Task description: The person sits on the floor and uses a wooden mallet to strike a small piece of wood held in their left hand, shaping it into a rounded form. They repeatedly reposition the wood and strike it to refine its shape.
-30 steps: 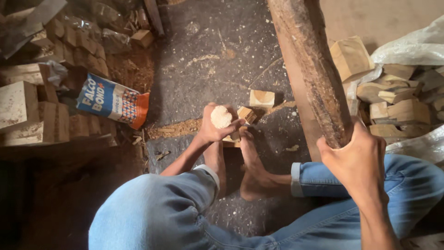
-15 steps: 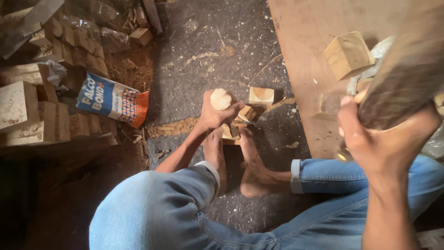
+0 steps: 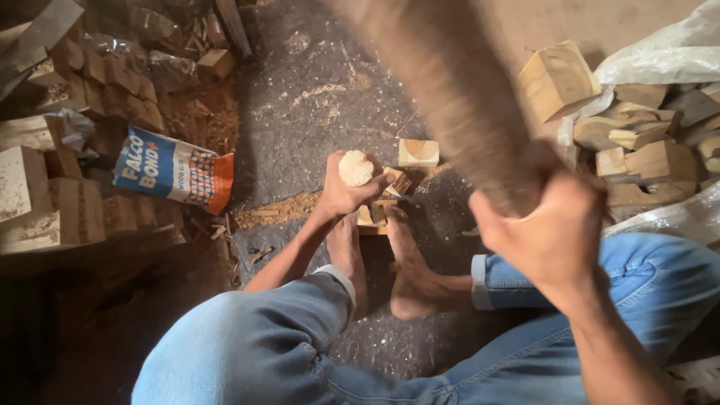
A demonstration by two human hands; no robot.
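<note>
Swinging across from the right, my right hand grips one blurred wooden club; my left hand grips one round-topped chisel handle. White sacks hold wood blocks.

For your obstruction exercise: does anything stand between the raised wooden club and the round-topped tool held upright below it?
Nothing visible does. The right hand grips the blurred wooden club above; the left hand holds the round-topped tool by its shaft, top bare.

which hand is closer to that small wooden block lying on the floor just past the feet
Left. The left hand grips a round-topped tool just beside the small wooden block. The right hand is raised off to the other side, holding a blurred wooden club.
</note>
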